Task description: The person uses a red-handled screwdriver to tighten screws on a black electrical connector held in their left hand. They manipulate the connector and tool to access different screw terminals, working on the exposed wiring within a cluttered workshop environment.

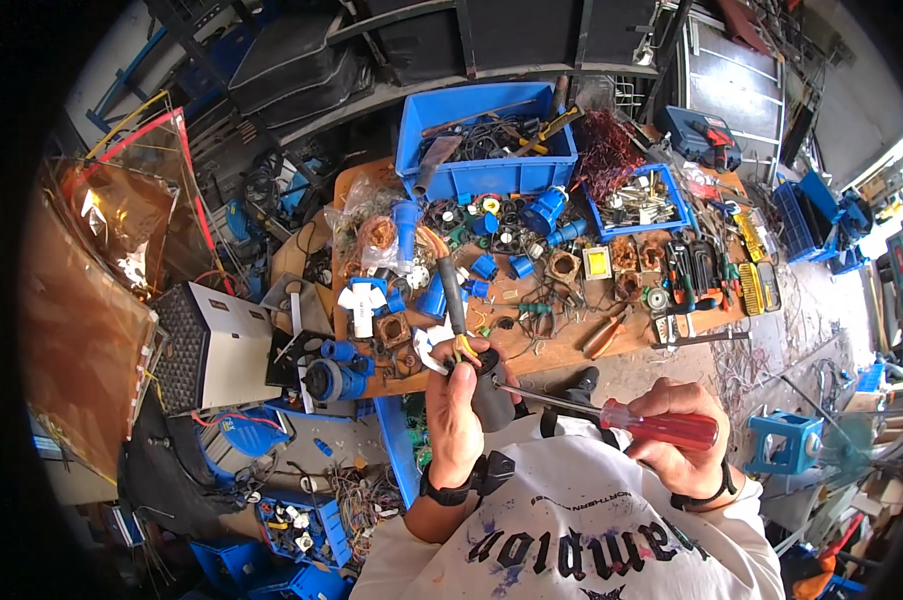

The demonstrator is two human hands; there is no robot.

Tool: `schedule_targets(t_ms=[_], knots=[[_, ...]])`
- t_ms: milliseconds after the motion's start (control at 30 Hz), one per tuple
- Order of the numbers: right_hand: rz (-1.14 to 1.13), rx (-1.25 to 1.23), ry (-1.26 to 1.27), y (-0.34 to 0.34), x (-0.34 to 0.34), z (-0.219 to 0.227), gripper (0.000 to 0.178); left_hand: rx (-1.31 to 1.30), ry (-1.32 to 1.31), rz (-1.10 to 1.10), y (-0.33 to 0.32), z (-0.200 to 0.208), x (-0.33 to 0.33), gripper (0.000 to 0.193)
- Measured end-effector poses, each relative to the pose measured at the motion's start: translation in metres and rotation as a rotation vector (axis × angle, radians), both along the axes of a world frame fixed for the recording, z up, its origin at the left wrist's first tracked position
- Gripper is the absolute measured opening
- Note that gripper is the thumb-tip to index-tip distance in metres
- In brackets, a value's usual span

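My left hand (pixel 456 400) is closed round a black cylindrical connector part (pixel 491 402), held in front of my shirt. Out of its top come bared wires with yellow insulation (pixel 466 346), which belong to a thick black cable (pixel 452 300) running up onto the bench. In my right hand (pixel 684 432) is a screwdriver (pixel 662 427) with a clear red handle. Its steel shaft points left, and the tip reaches the side of the black part near my left fingers. Whether the tip sits in a screw is too small to tell.
A wooden bench (pixel 562 362) carries blue plugs (pixel 547 210), copper coils and loose wires. Behind these stands a blue bin (pixel 482 180) of cables. Pliers (pixel 604 338) lie near the bench's front edge, with more hand tools at the right. A white-topped case (pixel 234 345) stands left.
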State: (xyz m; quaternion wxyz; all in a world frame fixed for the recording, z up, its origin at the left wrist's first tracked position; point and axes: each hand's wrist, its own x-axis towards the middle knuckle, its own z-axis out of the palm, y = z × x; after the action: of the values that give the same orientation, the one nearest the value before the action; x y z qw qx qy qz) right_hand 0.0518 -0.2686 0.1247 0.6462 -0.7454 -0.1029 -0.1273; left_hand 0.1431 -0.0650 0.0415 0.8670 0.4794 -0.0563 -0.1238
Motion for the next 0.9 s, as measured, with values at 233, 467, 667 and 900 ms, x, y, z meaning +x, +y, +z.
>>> schedule_targets(t_ms=[233,467,667,900], knots=[[0.123,0.058,-0.033,-0.004,0.002,0.003,0.030,-0.040,0.015,-0.013,0.002,-0.001,-0.004,0.031],[-0.028,0.155,0.161,0.006,-0.014,0.005,0.031,-0.015,-0.006,-0.013,0.003,-0.002,-0.006,0.030],[0.048,-0.024,-0.042,0.001,-0.003,0.002,0.027,-0.016,0.027,0.025,0.004,-0.002,-0.007,0.030],[0.068,-0.006,0.017,-0.007,-0.007,-0.001,0.027,0.013,0.007,0.010,0.006,0.000,-0.006,0.030]])
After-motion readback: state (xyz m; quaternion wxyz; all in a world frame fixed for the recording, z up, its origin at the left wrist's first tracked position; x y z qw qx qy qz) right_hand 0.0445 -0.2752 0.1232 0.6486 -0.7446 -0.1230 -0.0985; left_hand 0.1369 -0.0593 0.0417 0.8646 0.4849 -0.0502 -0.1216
